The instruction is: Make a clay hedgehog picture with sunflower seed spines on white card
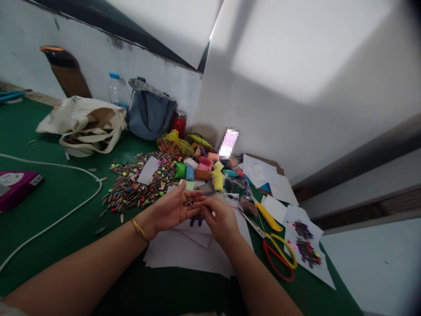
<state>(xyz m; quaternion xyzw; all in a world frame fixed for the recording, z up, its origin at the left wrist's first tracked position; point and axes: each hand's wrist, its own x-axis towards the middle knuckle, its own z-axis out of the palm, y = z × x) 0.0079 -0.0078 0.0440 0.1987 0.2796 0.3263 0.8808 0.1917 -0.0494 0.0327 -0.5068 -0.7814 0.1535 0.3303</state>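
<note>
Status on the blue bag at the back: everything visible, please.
The blue bag looks like soft, matte fabric, with strap handles, one drooping in a loop down its front, and a paler lining at the rim. It stands upright but slightly slumped on the green table, near the wall, between the cream tote and the red flask. Neither hand touches it. Its contents are hidden; whether it touches its neighbours is unclear.

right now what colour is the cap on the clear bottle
The cap is bright blue, seen best in the head view.
</note>
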